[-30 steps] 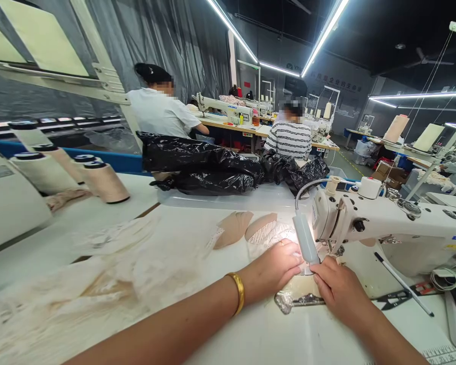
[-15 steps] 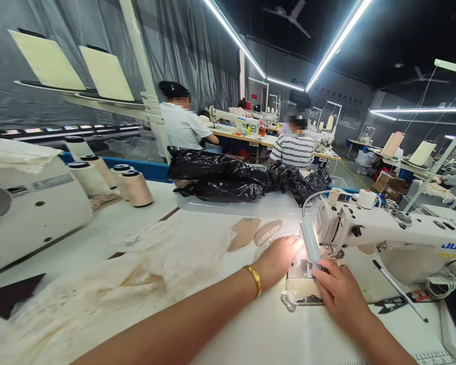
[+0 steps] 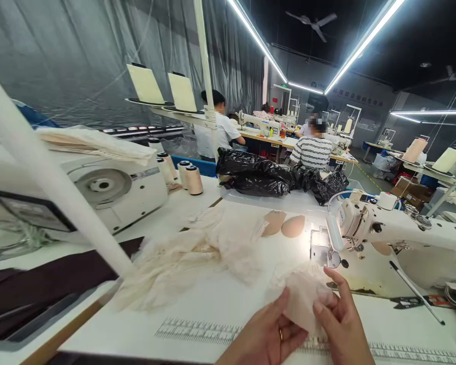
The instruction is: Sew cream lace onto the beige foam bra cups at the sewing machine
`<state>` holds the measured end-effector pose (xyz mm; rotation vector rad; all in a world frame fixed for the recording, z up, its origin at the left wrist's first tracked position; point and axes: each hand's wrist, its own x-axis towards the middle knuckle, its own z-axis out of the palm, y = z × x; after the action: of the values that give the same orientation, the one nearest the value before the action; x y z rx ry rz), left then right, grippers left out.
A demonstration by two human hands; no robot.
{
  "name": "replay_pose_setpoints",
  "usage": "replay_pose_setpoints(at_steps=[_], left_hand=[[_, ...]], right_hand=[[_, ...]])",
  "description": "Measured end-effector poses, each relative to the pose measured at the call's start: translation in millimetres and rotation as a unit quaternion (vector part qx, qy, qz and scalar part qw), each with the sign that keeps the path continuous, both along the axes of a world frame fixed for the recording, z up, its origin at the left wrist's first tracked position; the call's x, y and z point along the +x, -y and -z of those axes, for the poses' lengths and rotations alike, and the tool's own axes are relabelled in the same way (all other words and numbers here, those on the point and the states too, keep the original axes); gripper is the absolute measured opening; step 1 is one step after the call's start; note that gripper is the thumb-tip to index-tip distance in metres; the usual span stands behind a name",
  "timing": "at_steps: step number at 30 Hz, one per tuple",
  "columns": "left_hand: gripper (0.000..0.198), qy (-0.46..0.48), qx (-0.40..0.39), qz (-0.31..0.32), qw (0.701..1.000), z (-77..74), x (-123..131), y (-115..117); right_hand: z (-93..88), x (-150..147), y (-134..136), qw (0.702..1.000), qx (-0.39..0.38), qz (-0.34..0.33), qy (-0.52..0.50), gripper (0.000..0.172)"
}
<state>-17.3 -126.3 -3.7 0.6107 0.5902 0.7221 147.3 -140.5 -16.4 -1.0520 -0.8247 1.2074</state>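
In front of the sewing machine (image 3: 403, 228), a small cream fabric piece with a sheer, frilly edge (image 3: 302, 299) is held up off the table between both hands. My left hand (image 3: 269, 329) pinches its left side, thumb on top and fingers beneath. My right hand (image 3: 340, 317) grips the right side between thumb and fingers, with the forefinger raised towards the machine. The machine's lamp lights the needle plate (image 3: 319, 253) just beyond the fabric. Two beige cup-shaped pieces (image 3: 293, 226) lie on the table left of the needle area.
A heap of cream lace fabric (image 3: 197, 253) spreads on the left. A pen (image 3: 416, 291) and thread snips (image 3: 406, 302) rest at right. A printed ruler (image 3: 197, 329) runs along the front edge. Thread cones (image 3: 193, 180) and black plastic bags (image 3: 254, 172) stand behind. Co-workers sit farther back.
Both hands have moved from the needle area towards me, bringing the cream fabric piece with them. The needle plate is now uncovered, and the view has swung left.
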Motion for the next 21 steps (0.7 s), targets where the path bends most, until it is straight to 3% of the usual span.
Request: replay_pose_setpoints(at_steps=[3, 5, 10, 14, 21], left_hand=[[0.043, 0.029, -0.007, -0.154, 0.988, -12.2, 4.6, -9.9], [0.039, 0.03, -0.006, -0.18, 0.983, -19.8, 7.8, -13.3], [0.031, 0.063, -0.022, -0.165, 0.984, -23.0, 15.9, -9.1], [0.031, 0.093, -0.073, -0.117, 0.986, -21.6, 17.5, -6.5], [0.029, 0.097, -0.034, -0.107, 0.989, -29.2, 19.2, -3.2]], right_hand=[[18.6, -3.1, 24.9, 0.999, 0.006, 0.034, 0.007, 0.093], [26.6, -2.6, 35.3, 0.999, 0.006, 0.049, 0.012, 0.097], [30.0, -2.1, 37.8, 0.998, 0.019, 0.062, 0.02, 0.112], [30.8, -3.7, 36.2, 0.995, 0.013, 0.094, 0.022, 0.11], [32.5, -0.5, 40.9, 0.996, 0.011, 0.088, 0.021, 0.104]])
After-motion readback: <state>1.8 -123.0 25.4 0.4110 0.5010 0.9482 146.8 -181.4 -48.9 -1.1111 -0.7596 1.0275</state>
